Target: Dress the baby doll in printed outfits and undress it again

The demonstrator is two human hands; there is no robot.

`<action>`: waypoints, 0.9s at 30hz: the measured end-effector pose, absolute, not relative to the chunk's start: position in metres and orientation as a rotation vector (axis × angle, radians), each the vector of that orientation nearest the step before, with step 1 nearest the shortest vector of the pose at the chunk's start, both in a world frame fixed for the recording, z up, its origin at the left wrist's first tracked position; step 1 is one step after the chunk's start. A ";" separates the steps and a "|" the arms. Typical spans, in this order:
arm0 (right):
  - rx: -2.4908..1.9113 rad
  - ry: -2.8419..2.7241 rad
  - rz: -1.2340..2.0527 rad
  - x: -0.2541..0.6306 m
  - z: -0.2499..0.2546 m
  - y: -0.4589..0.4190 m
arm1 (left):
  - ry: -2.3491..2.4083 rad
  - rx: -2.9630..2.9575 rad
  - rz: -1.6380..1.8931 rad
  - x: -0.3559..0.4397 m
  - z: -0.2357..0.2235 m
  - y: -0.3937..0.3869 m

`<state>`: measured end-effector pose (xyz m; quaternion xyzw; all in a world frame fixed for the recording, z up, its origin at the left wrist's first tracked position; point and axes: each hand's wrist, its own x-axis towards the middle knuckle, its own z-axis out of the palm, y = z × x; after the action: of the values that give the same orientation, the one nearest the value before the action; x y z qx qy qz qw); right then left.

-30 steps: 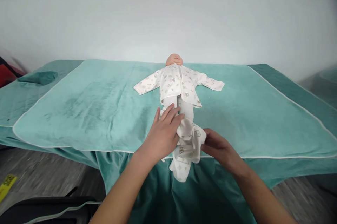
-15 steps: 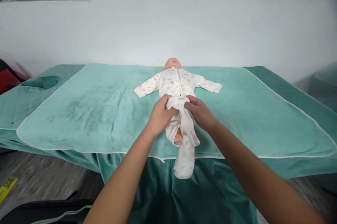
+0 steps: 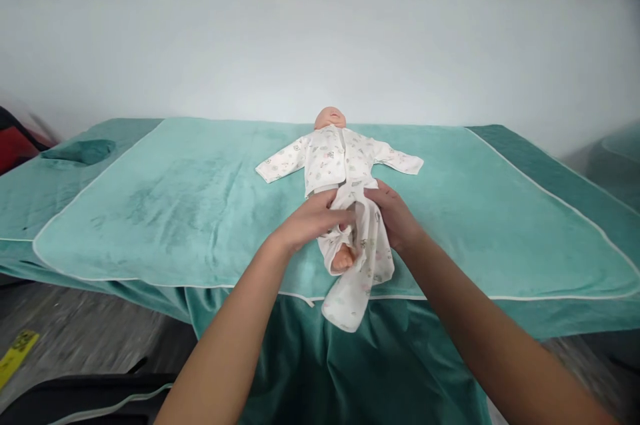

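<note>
A baby doll (image 3: pixel 330 118) lies on its back, head toward the wall, in a white printed long-sleeved top (image 3: pixel 325 160) with both sleeves spread. White printed baby pants (image 3: pixel 373 238) are bunched over its lower body. One bare foot (image 3: pixel 343 257) shows at the leg opening on the left, while the other pant leg hangs past the bed's front edge. My left hand (image 3: pixel 320 215) is closed at the left side of the waistband, some fingers hidden in the cloth. My right hand (image 3: pixel 393 212) pinches the waistband on its right side.
A light green velvet sheet (image 3: pixel 160 212) with white piping covers the bed, over a darker green cover that drapes down in front. At the bottom left are a black padded item (image 3: pixel 85 398) and a yellow label (image 3: pixel 19 355). The white wall (image 3: pixel 320 55) stands behind.
My hands have shifted slightly right and apart, spreading the pants' waistband. The cloth has moved right, the loose leg now slants left, and more of the foot shows.
</note>
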<state>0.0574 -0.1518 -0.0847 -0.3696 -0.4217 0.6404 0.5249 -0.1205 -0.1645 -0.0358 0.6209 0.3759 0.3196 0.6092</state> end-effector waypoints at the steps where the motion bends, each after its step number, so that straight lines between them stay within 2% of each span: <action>1: -0.881 -0.987 1.525 0.056 -0.087 -0.151 | 0.866 1.473 0.701 -0.120 -0.034 -0.165; 7: -0.907 -1.280 1.604 0.071 -0.089 -0.157 | 1.005 1.218 1.030 -0.111 -0.046 -0.157; 11: -0.877 -1.610 1.717 0.082 -0.084 -0.163 | 0.977 1.157 1.075 -0.108 -0.055 -0.153; 19: -0.893 -0.962 1.434 0.063 -0.097 -0.154 | 0.910 1.556 0.821 -0.106 -0.047 -0.164; 22: -0.943 -0.934 1.398 0.061 -0.101 -0.152 | 0.865 1.658 0.813 -0.105 -0.045 -0.165; 27: -1.046 -1.022 1.440 0.074 -0.110 -0.159 | 0.984 1.451 0.958 -0.104 -0.054 -0.157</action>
<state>0.0737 -0.1588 -0.1098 -0.4360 -0.4260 0.5999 0.5182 -0.1036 -0.1574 -0.0542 0.6106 0.4142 0.4033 0.5413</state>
